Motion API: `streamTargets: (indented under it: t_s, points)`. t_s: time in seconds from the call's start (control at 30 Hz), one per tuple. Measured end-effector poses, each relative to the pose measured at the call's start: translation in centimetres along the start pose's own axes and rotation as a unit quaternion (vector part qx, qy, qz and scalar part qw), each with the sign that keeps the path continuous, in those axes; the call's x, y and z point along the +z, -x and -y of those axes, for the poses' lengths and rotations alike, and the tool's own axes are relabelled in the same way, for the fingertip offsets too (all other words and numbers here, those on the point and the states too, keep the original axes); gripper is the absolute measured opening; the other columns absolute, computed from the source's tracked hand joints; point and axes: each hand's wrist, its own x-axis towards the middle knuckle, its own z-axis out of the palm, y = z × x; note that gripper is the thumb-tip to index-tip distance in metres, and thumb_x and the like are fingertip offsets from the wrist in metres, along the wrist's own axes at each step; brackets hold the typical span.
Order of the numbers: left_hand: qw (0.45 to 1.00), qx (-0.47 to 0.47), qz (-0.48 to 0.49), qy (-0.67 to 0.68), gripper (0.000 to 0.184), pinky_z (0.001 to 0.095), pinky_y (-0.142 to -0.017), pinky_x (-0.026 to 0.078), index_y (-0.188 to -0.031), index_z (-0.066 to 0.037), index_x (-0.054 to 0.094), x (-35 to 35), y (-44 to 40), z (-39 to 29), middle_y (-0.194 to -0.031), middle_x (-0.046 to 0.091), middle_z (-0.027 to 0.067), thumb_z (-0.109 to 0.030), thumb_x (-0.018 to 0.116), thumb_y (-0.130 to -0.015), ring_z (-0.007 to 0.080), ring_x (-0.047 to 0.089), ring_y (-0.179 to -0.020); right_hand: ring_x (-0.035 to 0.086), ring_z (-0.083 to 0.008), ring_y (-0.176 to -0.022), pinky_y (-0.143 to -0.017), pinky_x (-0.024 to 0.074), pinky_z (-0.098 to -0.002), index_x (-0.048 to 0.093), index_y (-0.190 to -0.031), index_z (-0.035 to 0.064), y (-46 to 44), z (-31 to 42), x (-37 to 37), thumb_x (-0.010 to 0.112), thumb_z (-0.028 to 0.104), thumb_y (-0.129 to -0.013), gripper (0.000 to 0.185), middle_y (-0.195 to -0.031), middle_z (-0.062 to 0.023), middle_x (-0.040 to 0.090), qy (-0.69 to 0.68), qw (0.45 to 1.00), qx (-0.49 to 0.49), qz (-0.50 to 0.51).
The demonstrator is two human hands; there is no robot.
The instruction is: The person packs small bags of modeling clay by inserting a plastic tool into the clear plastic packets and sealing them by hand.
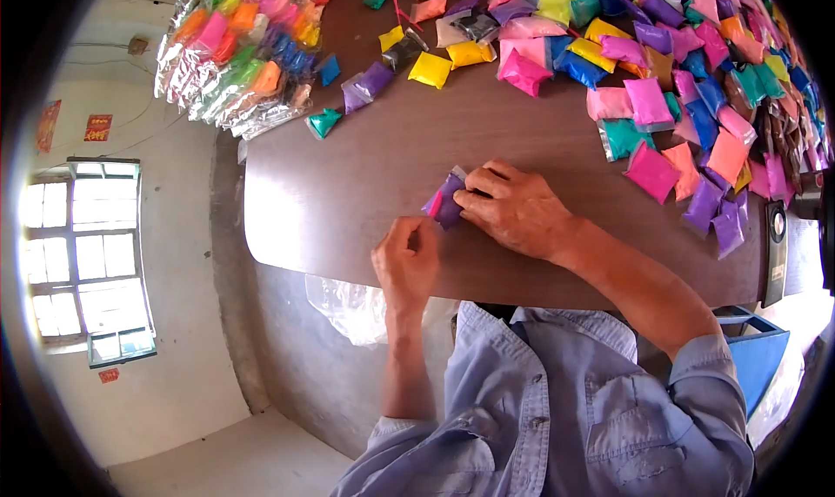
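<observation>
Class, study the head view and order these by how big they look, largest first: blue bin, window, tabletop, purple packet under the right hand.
1. Tabletop
2. Window
3. Blue bin, partly hidden
4. Purple packet under the right hand

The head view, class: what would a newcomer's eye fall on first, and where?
Likely first, the heap of coloured packets across the table's far right, and the clear-wrapped pile at its far left. Then, centrally, the left hand holding a pink stick at the purple packet in the right hand. Far left, a bright window glares.
</observation>
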Motion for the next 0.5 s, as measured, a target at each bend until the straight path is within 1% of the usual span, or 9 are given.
streamTargets:
  t_s: [0.1, 0.13, 0.17, 0.23, 0.27, 0.3, 0.37, 0.4, 0.5]
  points:
    - [1.0, 0.002, -0.007, -0.027, 0.011, 0.029, -0.059, 0.049, -0.089, 0.001, 0.071, -1.0, -0.6, 0.5, -0.066, 0.066, 0.0071, -0.008, 0.071, -0.095, 0.0103, 0.058, -0.059, 0.063, -0.0272, -0.106, -0.084, 0.0589, -0.0369, 0.067, -0.094, 0.0082, -0.1, 0.1, 0.1, 0.068, 0.013, -0.086, 0.01, -0.113, -0.0089, 0.065, 0.002, 1.0, 0.0, 0.014]
    - [0.998, 0.015, -0.009, -0.064, 0.013, 0.0293, -0.057, 0.047, -0.087, 0.002, 0.07, -1.4, -1.0, 1.2, -0.065, 0.065, 0.0067, -0.008, 0.07, -0.095, 0.0099, 0.057, -0.058, 0.064, -0.0272, -0.107, -0.084, 0.0591, -0.0371, 0.067, -0.094, 0.0087, -0.1, -0.1, 0.4, 0.068, 0.014, -0.086, 0.009, -0.114, -0.0089, 0.065, 0.009, 1.0, -0.007, -0.003]
    - [0.998, 0.015, -0.01, -0.064, 0.013, 0.0293, -0.057, 0.047, -0.087, 0.002, 0.07, -1.7, -1.1, 1.3, -0.065, 0.065, 0.0067, -0.008, 0.07, -0.095, 0.0099, 0.057, -0.058, 0.064, -0.0272, -0.108, -0.084, 0.0594, -0.0374, 0.067, -0.093, 0.0092, -0.1, -0.2, 0.5, 0.068, 0.014, -0.086, 0.009, -0.116, -0.009, 0.065, 0.017, 1.0, -0.014, -0.019]
    - [0.997, -0.055, -0.022, -0.045, 0.012, 0.0295, -0.056, 0.046, -0.086, 0.002, 0.069, -2.0, -1.0, 1.0, -0.064, 0.064, 0.006, -0.007, 0.069, -0.095, 0.0093, 0.054, -0.057, 0.064, -0.027, -0.11, -0.085, 0.0596, -0.0374, 0.067, -0.093, 0.0093, 0.0, -0.2, 0.5, 0.068, 0.014, -0.085, 0.009, -0.118, -0.009, 0.065, 0.007, 1.0, -0.007, -0.021]
    - [0.998, -0.012, -0.038, -0.049, 0.011, 0.0281, -0.057, 0.046, -0.088, 0.001, 0.07, -1.7, -0.8, 0.6, -0.064, 0.063, 0.0052, -0.007, 0.069, -0.095, 0.0081, 0.054, -0.058, 0.064, -0.0269, -0.111, -0.085, 0.0598, -0.0375, 0.067, -0.093, 0.0094, 0.1, -0.1, 0.5, 0.068, 0.014, -0.085, 0.009, -0.12, -0.0091, 0.065, -0.004, 1.0, -0.001, -0.022]
    - [0.998, -0.014, -0.038, -0.049, 0.011, 0.0281, -0.057, 0.046, -0.088, 0.001, 0.07, -1.1, -0.4, 0.2, -0.064, 0.063, 0.0052, -0.007, 0.069, -0.095, 0.0081, 0.054, -0.058, 0.064, -0.0269, -0.111, -0.085, 0.0598, -0.0375, 0.067, -0.093, 0.0094, 0.2, -0.1, 0.4, 0.068, 0.014, -0.085, 0.009, -0.12, -0.0091, 0.065, -0.005, 1.0, -0.001, -0.02]
    - [0.997, 0.071, -0.036, 0.011, 0.01, 0.0274, -0.058, 0.047, -0.089, 0.001, 0.071, 0.1, 0.3, -0.5, -0.065, 0.064, 0.0054, -0.007, 0.07, -0.095, 0.0081, 0.056, -0.059, 0.064, -0.0264, -0.113, -0.085, 0.06, -0.0372, 0.068, -0.094, 0.0093, 0.0, -0.2, 0.3, 0.068, 0.014, -0.086, 0.009, -0.121, -0.009, 0.066, 0.005, 1.0, -0.014, -0.007]
    - [0.997, 0.07, -0.022, -0.002, 0.008, 0.0275, -0.059, 0.049, -0.09, 0.0, 0.072, 0.5, 0.5, -0.2, -0.067, 0.067, 0.0067, -0.006, 0.071, -0.094, 0.0088, 0.059, -0.06, 0.064, -0.0264, -0.113, -0.085, 0.06, -0.0372, 0.068, -0.094, 0.0093, -0.1, -0.3, 0.3, 0.068, 0.014, -0.086, 0.009, -0.121, -0.009, 0.066, 0.005, 1.0, -0.015, -0.007]
    - [0.999, 0.045, -0.029, -0.006, 0.006, 0.028, -0.058, 0.049, -0.089, 0.0, 0.071, 0.5, 0.5, 0.6, -0.065, 0.066, 0.0073, -0.005, 0.07, -0.093, 0.0094, 0.059, -0.06, 0.065, -0.0257, -0.112, -0.085, 0.0597, -0.0368, 0.068, -0.095, 0.0092, 0.1, -0.4, 0.3, 0.068, 0.014, -0.086, 0.009, -0.118, -0.0083, 0.067, 0.004, 0.999, -0.016, -0.028]
